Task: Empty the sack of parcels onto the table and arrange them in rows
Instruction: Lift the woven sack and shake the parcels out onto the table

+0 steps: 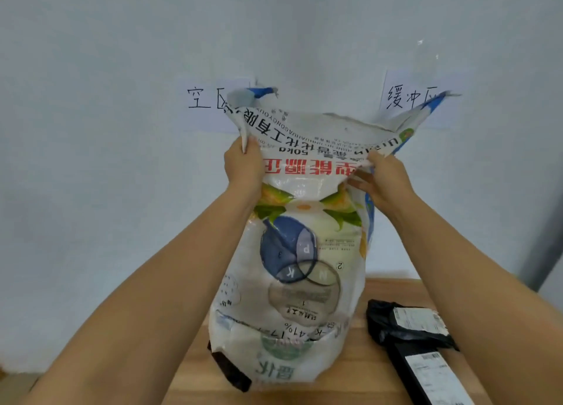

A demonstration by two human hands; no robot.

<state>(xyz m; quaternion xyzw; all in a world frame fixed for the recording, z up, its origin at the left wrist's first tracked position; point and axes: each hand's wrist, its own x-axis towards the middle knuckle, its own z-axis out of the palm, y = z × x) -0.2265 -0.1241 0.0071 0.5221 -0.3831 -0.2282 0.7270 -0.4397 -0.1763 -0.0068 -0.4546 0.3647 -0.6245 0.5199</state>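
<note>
1. On the table [384, 295], the printed sack [298, 252] stands inverted.
2. Left grip [243, 167] and right grip [384, 182] each pinch its upturned bottom edge.
3. Two black parcels [408, 322] lie right of the sack; a third parcel [230, 371] pokes from beneath.

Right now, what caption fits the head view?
The left hand and right hand grip the upturned sack; black parcels lie on the table beside it.

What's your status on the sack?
Left hand and right hand both grip upended sack, mouth down at table. Crumpled black parcel and long black parcel out at right; third parcel pokes from under sack's left edge. No rows yet.
</note>
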